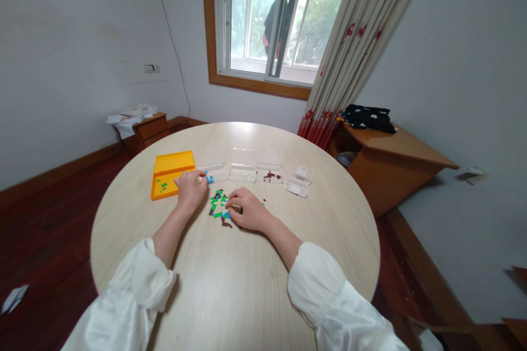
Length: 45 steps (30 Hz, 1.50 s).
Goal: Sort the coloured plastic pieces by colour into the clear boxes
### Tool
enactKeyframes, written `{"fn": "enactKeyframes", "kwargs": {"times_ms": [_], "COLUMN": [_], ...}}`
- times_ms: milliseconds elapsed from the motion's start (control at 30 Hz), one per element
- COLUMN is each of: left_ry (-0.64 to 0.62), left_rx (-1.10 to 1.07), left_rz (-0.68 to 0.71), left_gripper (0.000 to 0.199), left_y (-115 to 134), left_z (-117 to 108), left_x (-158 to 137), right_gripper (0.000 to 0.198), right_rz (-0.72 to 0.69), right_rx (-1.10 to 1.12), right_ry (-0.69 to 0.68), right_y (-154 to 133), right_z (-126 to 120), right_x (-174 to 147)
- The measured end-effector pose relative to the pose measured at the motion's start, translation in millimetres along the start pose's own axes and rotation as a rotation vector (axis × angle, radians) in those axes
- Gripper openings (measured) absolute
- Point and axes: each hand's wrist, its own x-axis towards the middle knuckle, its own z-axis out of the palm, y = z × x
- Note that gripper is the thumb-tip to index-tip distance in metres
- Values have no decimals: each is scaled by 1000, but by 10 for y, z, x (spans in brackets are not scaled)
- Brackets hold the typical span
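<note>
A small pile of green, brown, blue and pale toy bricks (218,214) lies on the round table. My right hand (249,211) is at the pile's right side, thumb and fingers pinched down among the pieces; whatever is between the fingertips is too small to name. My left hand (191,191) is closed at the near left corner of a clear box (220,175), its fingertips beside some blue bricks (209,179). Anything in its pinch is hidden. Left of that hand, an open yellow case (174,160) holds several green bricks (163,185).
Farther right stand a clear box (236,177) with pale pieces, another box (278,166) with brown pieces (270,175), and a small lidded clear box (297,190). The table's rounded edge (374,241) curves around. A wooden desk (395,170) stands at right.
</note>
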Motion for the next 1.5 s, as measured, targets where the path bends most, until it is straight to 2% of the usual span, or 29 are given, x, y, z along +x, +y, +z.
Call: {"fn": "enactKeyframes", "kwargs": {"times_ms": [500, 733, 1000, 1133, 1267, 1433, 1500], "left_ry": [7, 7, 22, 8, -95, -214, -246], "left_rx": [-29, -41, -84, -181, -285, -357, -355], "left_rz": [6, 1, 16, 107, 277, 382, 401], "left_gripper": [21, 20, 18, 13, 9, 24, 21], "left_y": [28, 38, 49, 75, 124, 215, 251], "left_z": [-8, -13, 12, 44, 62, 32, 11], "left_x": [-6, -16, -25, -44, -81, -142, -163], "right_gripper": [17, 16, 19, 19, 16, 18, 18], "right_rz": [215, 221, 200, 174, 173, 121, 117], "right_rx": [-72, -166, -113, -75, -47, 22, 45], "right_ry": [-9, -5, 29, 104, 208, 327, 350], "right_y": [102, 87, 140, 179, 200, 165, 137], "right_z": [36, 2, 52, 81, 95, 91, 82], "right_x": [3, 0, -4, -4, 1, 19, 26]}}
